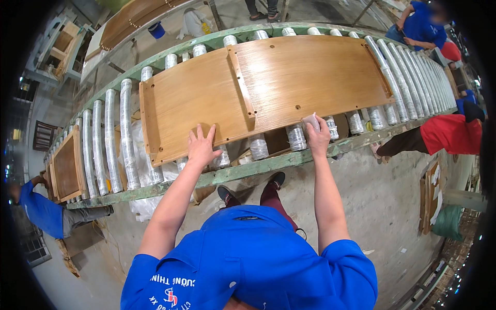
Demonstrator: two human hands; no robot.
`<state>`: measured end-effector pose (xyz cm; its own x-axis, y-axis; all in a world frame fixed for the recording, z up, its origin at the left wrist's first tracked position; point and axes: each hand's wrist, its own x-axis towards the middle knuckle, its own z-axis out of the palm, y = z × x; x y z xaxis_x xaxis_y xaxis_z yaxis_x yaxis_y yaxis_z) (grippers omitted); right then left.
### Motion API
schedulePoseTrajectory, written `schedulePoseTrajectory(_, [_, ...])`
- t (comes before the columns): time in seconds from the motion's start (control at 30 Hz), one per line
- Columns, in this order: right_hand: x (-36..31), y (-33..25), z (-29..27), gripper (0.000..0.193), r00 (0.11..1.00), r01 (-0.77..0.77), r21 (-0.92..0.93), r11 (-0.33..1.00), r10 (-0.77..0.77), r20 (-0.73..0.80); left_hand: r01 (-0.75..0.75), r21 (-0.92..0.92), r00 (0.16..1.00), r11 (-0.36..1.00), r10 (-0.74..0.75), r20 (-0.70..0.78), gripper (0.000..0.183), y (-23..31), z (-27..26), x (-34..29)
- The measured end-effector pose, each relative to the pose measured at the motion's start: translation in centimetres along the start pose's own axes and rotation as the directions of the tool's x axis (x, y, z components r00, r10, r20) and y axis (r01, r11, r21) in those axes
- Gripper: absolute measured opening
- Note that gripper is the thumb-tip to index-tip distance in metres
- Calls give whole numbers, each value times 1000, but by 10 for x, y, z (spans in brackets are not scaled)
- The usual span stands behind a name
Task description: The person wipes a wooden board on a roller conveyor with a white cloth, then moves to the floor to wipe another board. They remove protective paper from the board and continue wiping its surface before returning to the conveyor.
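Note:
A long brown wooden panel [196, 98] lies flat on the rollers in front of me. Across it runs a wooden crosspiece [238, 77], and strips edge both ends; several small dark holes dot the surface. My left hand [202, 145] rests on the panel's near edge, left of the crosspiece, fingers spread and holding nothing. At the near edge further right, my right hand [319, 137] is closed around a small pale pinkish pad [312, 122], which touches the panel's edge. I cannot tell exactly what kind of pad it is.
Plastic-wrapped rollers [126, 134] and a green frame rail [243, 171] carry the panel. A framed panel [67, 164] lies further left, beside a person in blue [44, 209]. Other people work at the right, one in red [452, 134]. A blue bucket [156, 30] stands beyond.

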<state>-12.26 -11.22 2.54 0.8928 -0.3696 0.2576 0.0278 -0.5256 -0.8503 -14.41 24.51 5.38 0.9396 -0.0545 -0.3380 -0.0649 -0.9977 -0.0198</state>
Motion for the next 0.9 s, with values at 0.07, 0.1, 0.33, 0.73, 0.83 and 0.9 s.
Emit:
schedulePoseTrajectory(0.07, [4, 5, -3, 34, 1000, 5, 6, 1000, -5, 5, 24, 21, 999, 999, -25, 40, 95, 7, -3, 7])
schedulePoseTrajectory(0.1, [5, 7, -4, 33, 1000, -2, 24, 1000, 2, 5, 35, 33, 997, 999, -37, 61, 95, 10, -4, 9])
schedulePoseTrajectory(0.33, [15, 13, -9, 31, 998, 39, -24, 999, -38, 56, 38, 129, 998, 991, -43, 40, 98, 16, -1, 11])
schedulePoseTrajectory(0.73, [61, 55, -58, 32, 999, -16, 3, 1000, 16, -49, 81, 285, 992, 955, -106, 74, 110, 36, -6, 33])
schedulePoseTrajectory(0.83, [78, 74, -79, 33, 994, -36, -12, 999, 34, -108, 81, 300, 987, 951, -119, 110, 111, 42, -8, 36])
schedulePoseTrajectory(0.9, [92, 87, -93, 34, 990, -3, -72, 997, -7, -138, 85, 315, 989, 945, -119, 92, 112, 44, -8, 36])
